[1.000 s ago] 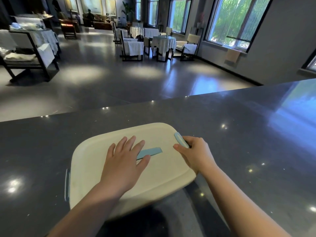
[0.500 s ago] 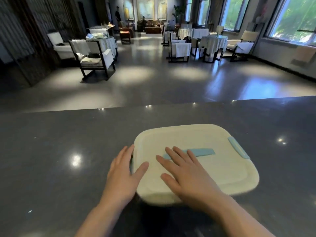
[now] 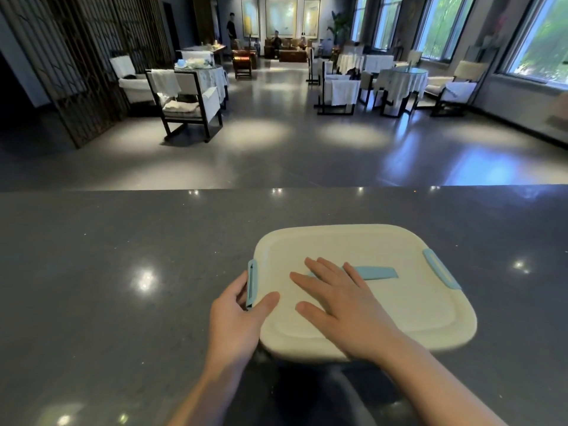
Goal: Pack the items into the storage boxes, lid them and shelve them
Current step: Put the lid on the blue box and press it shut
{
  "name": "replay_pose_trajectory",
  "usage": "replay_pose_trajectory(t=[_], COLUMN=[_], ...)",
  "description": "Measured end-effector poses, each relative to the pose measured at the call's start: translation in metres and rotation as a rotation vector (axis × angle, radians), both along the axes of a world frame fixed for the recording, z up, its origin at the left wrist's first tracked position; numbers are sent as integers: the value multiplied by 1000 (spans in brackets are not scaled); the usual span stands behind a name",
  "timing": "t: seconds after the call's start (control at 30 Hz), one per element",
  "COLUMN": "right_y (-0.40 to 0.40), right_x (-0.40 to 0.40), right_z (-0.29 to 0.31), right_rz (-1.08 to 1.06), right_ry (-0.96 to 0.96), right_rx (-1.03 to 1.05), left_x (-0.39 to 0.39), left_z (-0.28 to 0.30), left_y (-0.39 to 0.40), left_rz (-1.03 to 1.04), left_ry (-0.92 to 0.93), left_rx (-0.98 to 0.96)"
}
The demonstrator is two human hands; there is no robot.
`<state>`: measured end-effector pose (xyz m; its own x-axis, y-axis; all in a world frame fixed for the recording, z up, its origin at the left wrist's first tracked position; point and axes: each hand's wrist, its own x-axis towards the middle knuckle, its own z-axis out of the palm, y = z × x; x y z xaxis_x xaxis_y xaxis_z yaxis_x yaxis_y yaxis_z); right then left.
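on the dark speckled tabletop, lower centre of the frame, sits the cream storage box lid, square with rounded corners, pressed down over its box, which is hidden underneath. left hand is at the lid's left edge, its grip closed around the pale blue latch there, thumb lying on top of the lid, fingers curled round the outside of the clip. right hand lies flat on the lid, palm down, fingers spread wide and holding nothing, fingertips reaching the blue handle strip in the lid's middle and covering its left end. over on the lid's right edge, the second blue latch lies untouched, well apart from both hands. both forearms come up from the bottom of the frame. beyond the tabletop's far edge, upper half of the frame, a shiny grey floor stretches off to chairs and cloth-covered tables.
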<state>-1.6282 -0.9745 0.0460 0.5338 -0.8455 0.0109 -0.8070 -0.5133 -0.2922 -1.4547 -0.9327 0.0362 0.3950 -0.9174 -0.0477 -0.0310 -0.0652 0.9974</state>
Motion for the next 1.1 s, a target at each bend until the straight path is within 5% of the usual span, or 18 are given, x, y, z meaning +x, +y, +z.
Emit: replay_pose_trajectory(t=[0.17, 0.37, 0.5, 0.67, 0.97, 1.1], right_y=[-1, 2, -7, -23, -35, -41], right_x=[1, 2, -26, -108, -147, -150], right_z=[1, 5, 7, 4, -2, -5], right_rz=[2, 15, -140, -403, -556, -606], right_ry=[3, -17, -251, -161, -625, -685], right_rx=[12, 2, -52, -143, 197, 241], left_x=[5, -4, -6, 0, -1, 1], left_z=[5, 0, -1, 0, 2, -4], left_y=[-3, 0, 8, 1, -16, -20], left_rz=[-46, -44, -86, -80, -53, -56], left_ry=[-330, -486, -497, -577, -638, -530], left_rx=[34, 4, -7, 49, 63, 82])
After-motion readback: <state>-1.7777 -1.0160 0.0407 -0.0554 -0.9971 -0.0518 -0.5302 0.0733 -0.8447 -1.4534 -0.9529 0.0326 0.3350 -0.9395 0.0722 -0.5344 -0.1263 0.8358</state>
